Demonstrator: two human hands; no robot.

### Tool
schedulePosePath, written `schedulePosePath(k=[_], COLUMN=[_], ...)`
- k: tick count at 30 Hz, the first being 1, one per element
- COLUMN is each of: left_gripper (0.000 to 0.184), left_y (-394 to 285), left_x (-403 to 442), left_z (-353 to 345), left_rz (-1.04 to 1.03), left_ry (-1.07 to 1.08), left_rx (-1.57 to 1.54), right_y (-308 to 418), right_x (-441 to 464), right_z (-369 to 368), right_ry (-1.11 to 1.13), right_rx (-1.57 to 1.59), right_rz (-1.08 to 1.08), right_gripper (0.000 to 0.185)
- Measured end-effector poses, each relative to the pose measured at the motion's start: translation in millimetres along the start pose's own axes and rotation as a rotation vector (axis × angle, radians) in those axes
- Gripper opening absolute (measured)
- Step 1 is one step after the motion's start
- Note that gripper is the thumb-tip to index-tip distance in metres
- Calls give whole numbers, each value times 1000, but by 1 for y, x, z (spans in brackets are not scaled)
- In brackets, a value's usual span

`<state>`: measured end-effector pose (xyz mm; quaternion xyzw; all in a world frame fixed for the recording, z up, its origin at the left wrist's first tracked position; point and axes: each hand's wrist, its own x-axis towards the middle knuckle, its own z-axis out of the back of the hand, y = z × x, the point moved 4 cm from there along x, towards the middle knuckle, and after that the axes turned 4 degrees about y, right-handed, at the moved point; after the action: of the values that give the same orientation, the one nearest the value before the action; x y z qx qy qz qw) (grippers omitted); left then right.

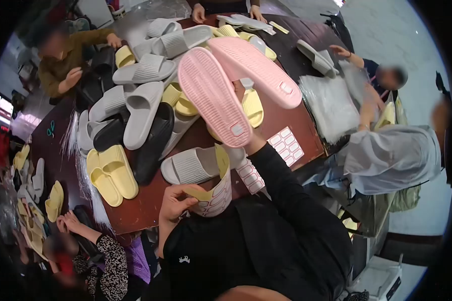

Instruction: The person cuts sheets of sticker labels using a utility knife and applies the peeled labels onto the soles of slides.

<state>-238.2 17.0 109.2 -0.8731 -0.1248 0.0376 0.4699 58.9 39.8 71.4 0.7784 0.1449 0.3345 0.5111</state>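
R hand (pixel 239 90) clamped on pair of pink, ridged-sole, rubbery-looking slippers (pixel 211 93), held up over table (pixel 140 213); soles face wearer, long axes run far-L to near-R. L hand (pixel 178 204) pinches curled white red-outlined label sheet w/ yellow backing (pixel 218 195), apart from slippers, nearer body, just below L slipper's heel. Grey ribbed-strap slides (pixel 145 108) piled beyond, L.

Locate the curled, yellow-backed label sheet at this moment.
In the head view, the curled label sheet is just below centre, held in the person's left hand, partly covering a gray slipper on the table.
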Motion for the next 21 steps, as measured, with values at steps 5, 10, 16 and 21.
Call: schedulePosePath(k=[5, 10, 16, 21], left_gripper=[21, 19, 14, 12], left_y=[-31, -25, -40, -46], left_x=[30, 42, 40, 34], left_z=[-42, -73, -73, -67], left_rz=[-221, -253, -252, -259], left_ry=[-4, 197, 271, 191], left_rx=[726, 936, 723, 544], right_y=[8, 0, 29, 112], right_x=[13, -1, 34, 116], right_z=[5, 31, 114, 213], right_ry=[-128, -31, 188, 159], right_rx=[-118, -305, -1139, -1841], right_rz=[233, 52, 134, 507], right_gripper=[33, 27, 22, 14])
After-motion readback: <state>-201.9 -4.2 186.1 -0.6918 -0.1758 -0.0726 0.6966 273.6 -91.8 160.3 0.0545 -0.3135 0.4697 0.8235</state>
